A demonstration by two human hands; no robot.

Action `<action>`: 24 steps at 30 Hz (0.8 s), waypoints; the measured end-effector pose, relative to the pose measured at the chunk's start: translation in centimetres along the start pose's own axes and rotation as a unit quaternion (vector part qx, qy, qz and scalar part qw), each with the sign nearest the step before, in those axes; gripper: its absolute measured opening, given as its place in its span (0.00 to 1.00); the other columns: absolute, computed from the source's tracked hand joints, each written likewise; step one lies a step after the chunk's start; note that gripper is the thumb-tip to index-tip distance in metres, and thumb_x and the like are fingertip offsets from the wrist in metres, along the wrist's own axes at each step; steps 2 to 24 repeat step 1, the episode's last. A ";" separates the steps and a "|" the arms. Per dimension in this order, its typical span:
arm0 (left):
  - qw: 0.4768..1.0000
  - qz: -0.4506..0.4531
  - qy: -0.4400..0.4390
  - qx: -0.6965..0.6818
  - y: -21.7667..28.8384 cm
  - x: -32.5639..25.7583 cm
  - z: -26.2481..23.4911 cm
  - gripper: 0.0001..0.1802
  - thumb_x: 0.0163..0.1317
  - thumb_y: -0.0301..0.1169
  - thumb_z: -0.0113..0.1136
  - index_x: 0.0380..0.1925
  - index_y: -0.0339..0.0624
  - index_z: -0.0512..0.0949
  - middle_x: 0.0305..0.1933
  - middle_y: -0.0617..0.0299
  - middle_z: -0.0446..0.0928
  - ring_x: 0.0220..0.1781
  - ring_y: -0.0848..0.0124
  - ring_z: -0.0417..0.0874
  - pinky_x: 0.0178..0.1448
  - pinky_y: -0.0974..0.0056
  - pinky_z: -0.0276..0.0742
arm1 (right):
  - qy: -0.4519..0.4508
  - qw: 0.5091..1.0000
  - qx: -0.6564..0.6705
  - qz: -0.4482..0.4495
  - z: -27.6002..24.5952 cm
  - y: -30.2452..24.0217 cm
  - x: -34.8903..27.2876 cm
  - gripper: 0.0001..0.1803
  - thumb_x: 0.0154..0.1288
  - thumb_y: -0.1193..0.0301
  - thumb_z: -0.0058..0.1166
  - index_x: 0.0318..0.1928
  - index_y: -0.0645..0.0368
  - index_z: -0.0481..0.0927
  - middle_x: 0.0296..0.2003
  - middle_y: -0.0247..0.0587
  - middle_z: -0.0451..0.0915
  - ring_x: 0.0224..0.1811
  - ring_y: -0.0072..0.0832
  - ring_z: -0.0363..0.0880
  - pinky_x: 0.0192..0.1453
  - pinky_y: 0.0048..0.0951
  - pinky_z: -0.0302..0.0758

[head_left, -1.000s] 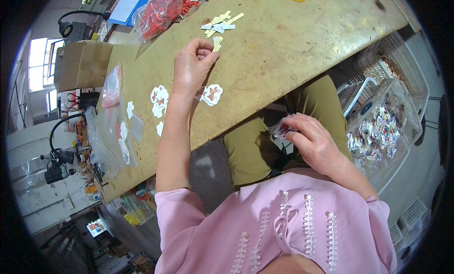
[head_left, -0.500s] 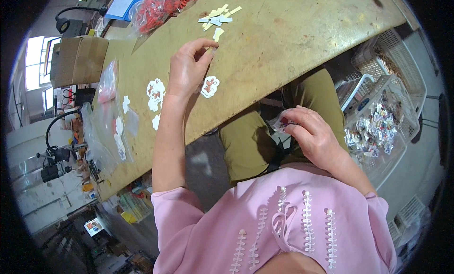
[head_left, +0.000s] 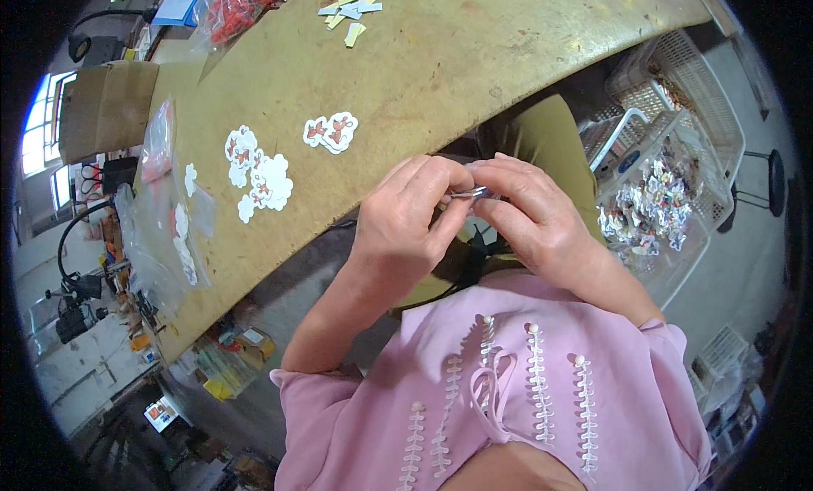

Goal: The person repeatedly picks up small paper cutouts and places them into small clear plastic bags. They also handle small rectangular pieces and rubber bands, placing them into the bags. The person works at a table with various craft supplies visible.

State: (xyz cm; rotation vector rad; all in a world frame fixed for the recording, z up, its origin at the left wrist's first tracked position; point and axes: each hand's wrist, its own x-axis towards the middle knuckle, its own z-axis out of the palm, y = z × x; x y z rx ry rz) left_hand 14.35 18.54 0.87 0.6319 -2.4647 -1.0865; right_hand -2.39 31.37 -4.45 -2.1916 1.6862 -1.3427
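Note:
My left hand and my right hand meet above my lap, just off the table's near edge. Fingers and thumbs of both pinch a small, thin, whitish shiny piece; most of it is hidden by the fingers, so its kind cannot be made out. On the table left of my hands lie white scallop-edged paper cutouts printed with reddish-brown figures. Farther left is a cluster of similar cutouts, some overlapping.
Pale yellow and bluish paper strips lie on the table at the back, beside a bag of red items. Plastic bags and a cardboard box stand left. At right, a plastic crate holds many small printed pieces.
My left hand has left the paper strips, coming back and right to meet my right hand. My right hand moved slightly inward; the clear packet seen in it earlier no longer shows.

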 end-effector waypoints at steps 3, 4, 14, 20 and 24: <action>1.000 0.015 0.012 0.025 0.1 -0.1 0.1 0.08 0.64 0.21 0.70 0.41 0.41 0.81 0.39 0.58 0.84 0.43 0.65 0.88 0.49 0.60 0.87 | -0.009 1.000 0.006 0.006 0.1 0.0 -0.1 0.11 0.61 0.75 0.65 0.43 0.67 0.83 0.56 0.57 0.83 0.59 0.54 0.85 0.69 0.57 0.82; 1.000 0.015 0.012 0.025 0.1 -0.1 0.1 0.08 0.64 0.21 0.70 0.41 0.41 0.81 0.39 0.58 0.84 0.43 0.65 0.88 0.49 0.60 0.87 | -0.009 1.000 0.006 0.006 0.1 0.0 -0.1 0.11 0.61 0.75 0.65 0.43 0.67 0.83 0.56 0.57 0.83 0.59 0.54 0.85 0.69 0.57 0.82; 1.000 0.015 0.012 0.025 0.1 -0.1 0.1 0.08 0.64 0.21 0.70 0.41 0.41 0.81 0.39 0.58 0.84 0.43 0.65 0.88 0.49 0.60 0.87 | -0.009 1.000 0.006 0.006 0.1 0.0 -0.1 0.11 0.61 0.75 0.65 0.43 0.67 0.83 0.56 0.57 0.83 0.59 0.54 0.85 0.69 0.57 0.82; 1.000 0.015 0.012 0.025 0.1 -0.1 0.1 0.08 0.64 0.21 0.70 0.41 0.41 0.81 0.39 0.58 0.84 0.43 0.65 0.88 0.49 0.60 0.87 | -0.009 1.000 0.006 0.006 0.1 0.0 -0.1 0.11 0.61 0.75 0.65 0.43 0.67 0.83 0.56 0.57 0.83 0.59 0.54 0.85 0.69 0.57 0.82; 1.000 0.015 0.012 0.025 0.1 -0.1 0.1 0.08 0.64 0.21 0.70 0.41 0.41 0.81 0.39 0.58 0.84 0.43 0.65 0.88 0.49 0.60 0.87 | -0.009 1.000 0.006 0.006 0.1 0.0 -0.1 0.11 0.61 0.75 0.65 0.43 0.67 0.83 0.56 0.57 0.83 0.59 0.54 0.85 0.69 0.57 0.82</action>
